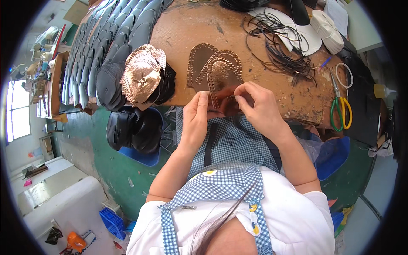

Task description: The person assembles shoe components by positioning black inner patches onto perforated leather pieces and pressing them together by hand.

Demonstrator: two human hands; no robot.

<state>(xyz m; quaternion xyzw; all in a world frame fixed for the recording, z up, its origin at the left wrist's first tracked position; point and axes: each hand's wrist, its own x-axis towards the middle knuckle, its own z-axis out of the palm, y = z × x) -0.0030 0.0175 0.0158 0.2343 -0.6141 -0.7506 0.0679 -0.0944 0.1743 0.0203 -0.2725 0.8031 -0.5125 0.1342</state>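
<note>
Head view: a copper-coloured piece (pixel 225 74) is held at the near edge of the wooden tabletop (pixel 178 25), directly ahead of the person's body. It extends away from the fingers, its long axis running nearly straight out from the person with the rounded end farthest off. Neither hand is clearly nearer, as both are in contact with the near end. The left hand (pixel 196 117) has its fingers closed on the near left corner, thumb uppermost; the right hand (pixel 260 104) has thumb and forefinger pinched at the near right margin. Whether a thin lace also lies between the right fingers cannot be determined. Condition of the piece: shiny metallic face, curved outline, a row of small punched holes following the border; the near part appears darker, reddish brown and bent. A duller holed piece (pixel 199 59) lies just beside it, partly covered. A bundle of copper pieces (pixel 142 74) sits to the left; black laces (pixel 278 42) and scissors (pixel 340 106) lie to the right.
</note>
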